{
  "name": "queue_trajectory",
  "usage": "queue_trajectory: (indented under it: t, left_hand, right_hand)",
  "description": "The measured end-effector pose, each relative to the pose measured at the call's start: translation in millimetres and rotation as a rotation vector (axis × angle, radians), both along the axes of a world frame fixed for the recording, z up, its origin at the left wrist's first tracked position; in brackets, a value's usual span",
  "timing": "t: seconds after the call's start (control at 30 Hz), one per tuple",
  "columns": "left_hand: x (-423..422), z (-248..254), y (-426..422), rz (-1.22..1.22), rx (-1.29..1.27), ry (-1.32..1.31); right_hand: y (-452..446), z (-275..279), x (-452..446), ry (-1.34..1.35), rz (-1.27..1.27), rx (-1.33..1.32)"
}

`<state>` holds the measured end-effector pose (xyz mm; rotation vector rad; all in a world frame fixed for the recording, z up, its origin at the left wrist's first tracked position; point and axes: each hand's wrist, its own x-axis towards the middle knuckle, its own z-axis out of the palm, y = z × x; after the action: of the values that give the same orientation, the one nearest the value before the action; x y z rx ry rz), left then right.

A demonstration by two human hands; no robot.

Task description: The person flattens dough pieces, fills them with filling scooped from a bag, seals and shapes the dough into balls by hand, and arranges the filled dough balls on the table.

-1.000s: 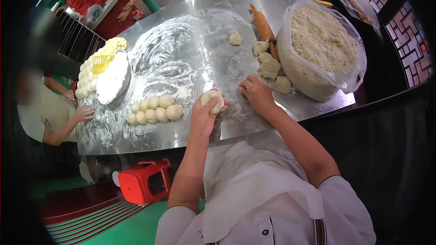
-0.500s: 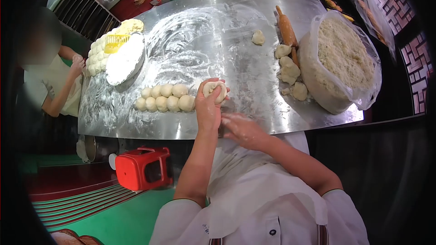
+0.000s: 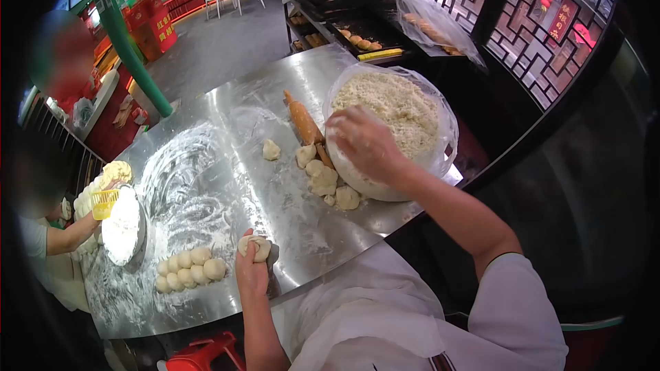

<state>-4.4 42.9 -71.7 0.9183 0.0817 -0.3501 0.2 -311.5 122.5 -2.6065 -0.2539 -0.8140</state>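
My left hand is closed around a piece of dough, held just above the front edge of the metal table. This dough is pale and round, with a fold across its top. My right hand reaches over the near left rim of a large plastic-lined tub of crumbly pale filling. Its fingers are loosely bent and slightly apart, a little blurred, and nothing shows in them. To the left of my left hand, smooth dough balls sit in two rows on the table.
Dough lumps and a wooden rolling pin lie beside the tub. At left, a co-worker's hand is near a yellow scraper and a flour bowl. Baking trays stand behind; a red stool is below the table.
My right hand has moved from beside my left hand to the tub. My view has turned right. The co-worker's arm now reaches toward the yellow scraper.
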Motion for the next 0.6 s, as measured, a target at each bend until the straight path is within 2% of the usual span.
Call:
queue_trajectory:
  t: [0.07,0.23,0.3,0.33,0.47,0.53,0.6]
  left_hand:
    - [-0.4,-1.3,-2.6,0.014,0.046,0.011]
    - [-0.9,-2.2,-9.9,0.052,0.072,0.024]
    - [-0.2,-5.6,-10.0,0.068,0.092,0.016]
    - [-0.5,-6.2,-8.3,0.062,0.079,0.025]
    - [-2.5,0.3,-6.1,0.055,0.091,0.04]
    - [1.8,4.1,-10.5,0.041,0.111,0.049]
    - [10.5,11.7,-17.0,-0.006,0.107,0.046]
  right_hand:
    - [-60.2,2.8,27.3,0.071,-0.141,-0.018]
    - [-142.6,-15.2,71.7,0.35,-0.165,-0.129]
    - [-146.1,-21.9,77.5,0.415,-0.123,-0.119]
    - [-145.2,-16.3,79.3,0.441,-0.015,-0.246]
    - [-123.8,-8.4,59.4,0.576,-0.024,-0.196]
    - [-116.3,-1.0,45.7,0.652,-0.064,-0.306]
    - [-118.7,-13.2,36.9,0.569,-0.112,-0.289]
